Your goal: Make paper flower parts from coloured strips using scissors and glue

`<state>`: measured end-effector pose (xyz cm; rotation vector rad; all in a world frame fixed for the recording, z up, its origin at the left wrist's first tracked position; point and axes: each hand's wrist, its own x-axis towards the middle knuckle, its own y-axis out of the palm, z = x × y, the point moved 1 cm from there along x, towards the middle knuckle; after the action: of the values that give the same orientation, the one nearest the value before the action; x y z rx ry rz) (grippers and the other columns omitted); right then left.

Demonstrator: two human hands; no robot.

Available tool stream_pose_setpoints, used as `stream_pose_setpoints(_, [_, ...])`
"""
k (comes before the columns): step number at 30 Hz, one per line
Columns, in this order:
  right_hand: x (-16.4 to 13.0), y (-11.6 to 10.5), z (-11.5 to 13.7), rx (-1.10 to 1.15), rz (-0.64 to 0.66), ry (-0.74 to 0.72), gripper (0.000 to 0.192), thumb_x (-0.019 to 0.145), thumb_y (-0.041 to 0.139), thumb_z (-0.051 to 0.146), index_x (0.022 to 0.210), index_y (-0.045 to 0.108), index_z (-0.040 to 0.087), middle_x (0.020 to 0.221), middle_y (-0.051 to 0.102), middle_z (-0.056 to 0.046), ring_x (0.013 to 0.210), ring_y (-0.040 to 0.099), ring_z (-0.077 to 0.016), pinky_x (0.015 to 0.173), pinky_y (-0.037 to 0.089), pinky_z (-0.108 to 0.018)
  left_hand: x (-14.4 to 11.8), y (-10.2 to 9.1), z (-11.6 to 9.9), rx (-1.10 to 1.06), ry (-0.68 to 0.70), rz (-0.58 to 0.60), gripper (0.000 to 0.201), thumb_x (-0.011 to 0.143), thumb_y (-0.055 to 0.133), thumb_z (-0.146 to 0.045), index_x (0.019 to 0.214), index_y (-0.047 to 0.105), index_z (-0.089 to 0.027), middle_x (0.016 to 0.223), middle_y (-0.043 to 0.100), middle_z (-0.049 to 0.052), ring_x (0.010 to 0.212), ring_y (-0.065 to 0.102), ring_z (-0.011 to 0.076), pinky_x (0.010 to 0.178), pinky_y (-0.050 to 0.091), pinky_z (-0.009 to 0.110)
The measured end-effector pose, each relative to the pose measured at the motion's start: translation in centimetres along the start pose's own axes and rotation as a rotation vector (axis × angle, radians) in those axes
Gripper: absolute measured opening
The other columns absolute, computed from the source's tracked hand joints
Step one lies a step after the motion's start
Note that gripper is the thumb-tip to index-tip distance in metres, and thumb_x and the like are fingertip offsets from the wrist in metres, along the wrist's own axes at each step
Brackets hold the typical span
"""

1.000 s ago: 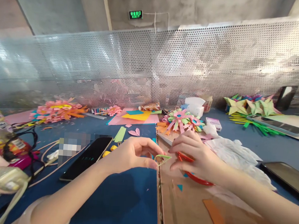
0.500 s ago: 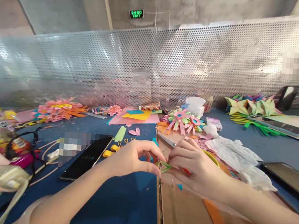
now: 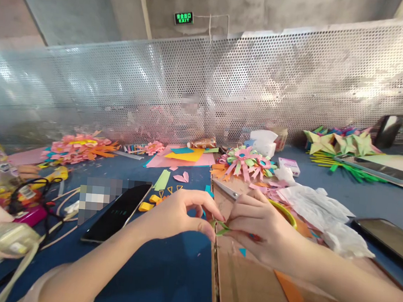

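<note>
Between both hands is a small green paper strip (image 3: 222, 229), folded or curled. My left hand (image 3: 185, 215) pinches its left end between thumb and fingers. My right hand (image 3: 261, 225) grips the strip's other end, with its fingers curled; a bit of red shows at those fingers, too hidden to name. Just beyond the right hand lies a pair of scissors (image 3: 223, 188), partly covered by it. A yellow ring-shaped thing (image 3: 291, 216) shows behind that hand. Yellow paper loops (image 3: 145, 206) and light green strips (image 3: 162, 179) lie beyond the left hand.
Brown cardboard (image 3: 247, 285) lies on the blue table (image 3: 163, 278). A phone (image 3: 118, 212) rests at left, beside cables and bags. Paper flowers (image 3: 244, 162), coloured sheets (image 3: 190, 158) and crumpled tissue (image 3: 317, 211) lie farther back. A perforated metal screen (image 3: 262, 86) stands behind.
Both hands stay nearly in place; the green strip and right fingers have shifted slightly. At far left, a yellow object has moved right and nearer.
</note>
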<state>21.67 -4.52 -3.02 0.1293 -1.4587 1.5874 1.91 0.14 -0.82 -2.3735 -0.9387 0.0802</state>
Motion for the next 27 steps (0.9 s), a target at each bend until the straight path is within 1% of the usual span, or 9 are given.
stream_pose_setpoints(4, [-0.04, 0.01, 0.15, 0.008, -0.005, 0.011, 0.02, 0.084, 0.056, 0.013, 0.066, 0.062, 0.017, 0.066, 0.059, 0.001, 0.068, 0.049, -0.0118, 0.07, 0.028, -0.031, 0.03, -0.02, 0.08, 0.002, 0.01, -0.012, 0.021, 0.065, 0.077, -0.027, 0.083, 0.069, -0.019, 0.088, 0.065, 0.001, 0.08, 0.057, 0.014, 0.066, 0.043, 0.025])
stream_pose_setpoints(9, [-0.07, 0.13, 0.18, 0.002, -0.001, -0.02, 0.024, 0.087, 0.051, 0.014, 0.065, 0.06, 0.017, 0.065, 0.056, 0.001, 0.067, 0.047, -0.0125, 0.066, 0.028, -0.03, 0.03, 0.04, 0.05, 0.001, 0.018, -0.005, 0.02, 0.064, 0.077, -0.026, 0.082, 0.07, -0.02, 0.087, 0.066, 0.0, 0.081, 0.057, 0.0136, 0.067, 0.044, 0.024])
stream_pose_setpoints(15, [-0.16, 0.07, 0.54, -0.017, 0.026, -0.058, 0.024, 0.086, 0.045, 0.008, 0.071, 0.062, 0.015, 0.069, 0.056, -0.001, 0.069, 0.046, -0.0131, 0.066, 0.031, -0.031, -0.1, 0.19, 0.24, 0.0, 0.021, 0.008, 0.021, 0.064, 0.077, -0.027, 0.083, 0.071, -0.021, 0.087, 0.066, 0.001, 0.079, 0.057, 0.0137, 0.066, 0.044, 0.023])
stream_pose_setpoints(18, [-0.23, -0.04, 0.65, -0.018, 0.019, -0.079, 0.024, 0.084, 0.045, 0.004, 0.068, 0.06, 0.014, 0.069, 0.055, -0.001, 0.069, 0.045, -0.0124, 0.066, 0.032, -0.03, -0.11, 0.17, 0.18, 0.001, 0.032, 0.015, 0.019, 0.066, 0.076, -0.025, 0.083, 0.072, -0.021, 0.086, 0.066, 0.001, 0.078, 0.058, 0.0135, 0.065, 0.044, 0.023])
stream_pose_setpoints(21, [-0.23, -0.16, 0.67, -0.016, 0.016, -0.067, 0.025, 0.083, 0.045, 0.003, 0.065, 0.058, 0.014, 0.066, 0.053, -0.001, 0.068, 0.044, -0.0122, 0.064, 0.032, -0.029, -0.03, -0.06, 0.05, 0.002, 0.047, 0.012, 0.017, 0.068, 0.074, -0.025, 0.085, 0.072, -0.021, 0.086, 0.066, 0.001, 0.079, 0.058, 0.0137, 0.067, 0.044, 0.023])
stream_pose_setpoints(23, [-0.18, -0.29, 0.66, -0.002, 0.008, -0.05, 0.025, 0.084, 0.046, 0.005, 0.064, 0.058, 0.014, 0.065, 0.053, -0.001, 0.067, 0.044, -0.0125, 0.062, 0.031, -0.029, 0.03, -0.3, 0.08, -0.015, 0.027, -0.001, 0.018, 0.07, 0.073, -0.027, 0.087, 0.072, -0.022, 0.088, 0.067, 0.001, 0.08, 0.058, 0.0139, 0.069, 0.044, 0.024])
stream_pose_setpoints(25, [-0.1, -0.46, 0.64, -0.001, -0.02, -0.036, 0.025, 0.084, 0.047, 0.006, 0.063, 0.057, 0.014, 0.064, 0.054, -0.001, 0.066, 0.044, -0.0127, 0.062, 0.032, -0.029, 0.05, -0.55, 0.28, -0.058, -0.027, -0.016, 0.019, 0.071, 0.072, -0.029, 0.088, 0.07, -0.022, 0.088, 0.068, 0.001, 0.078, 0.058, 0.0136, 0.07, 0.044, 0.024])
stream_pose_setpoints(27, [-0.03, -0.62, 0.62, -0.017, -0.055, -0.026, 0.026, 0.083, 0.047, 0.005, 0.06, 0.055, 0.015, 0.063, 0.053, -0.001, 0.065, 0.043, -0.0126, 0.064, 0.033, -0.03, 0.04, -0.74, 0.62, -0.124, -0.097, -0.029, 0.02, 0.07, 0.073, -0.03, 0.086, 0.068, -0.021, 0.084, 0.068, 0.0, 0.073, 0.057, 0.0123, 0.066, 0.043, 0.024])
